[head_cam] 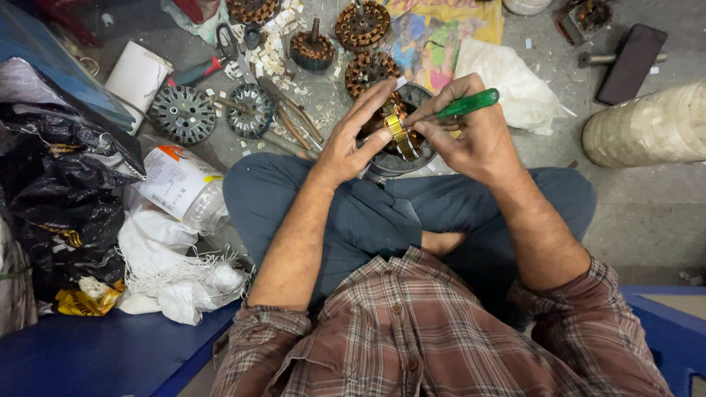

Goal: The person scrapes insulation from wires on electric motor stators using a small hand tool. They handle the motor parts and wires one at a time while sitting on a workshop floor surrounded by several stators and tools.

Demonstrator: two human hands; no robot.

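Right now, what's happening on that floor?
A person sits cross-legged on the floor, working on a round motor part with copper windings resting at the knees. The left hand steadies it by the rim; the right hand holds a green-handled tool, tip down at the windings. More wound cores and bare metal discs lie ahead on the floor, with scissors among paper scraps.

Left hand (351, 143) cradles the motor stator (397, 140) over the lap, fingers (379, 99) spread along its copper windings. Right hand (471, 136) grips a green-handled screwdriver (465, 105), tip down at the yellow insulation strip (398, 134). More wound stators (362, 26) sit on the floor (647, 198) beyond, scissors (234, 45) nearby.
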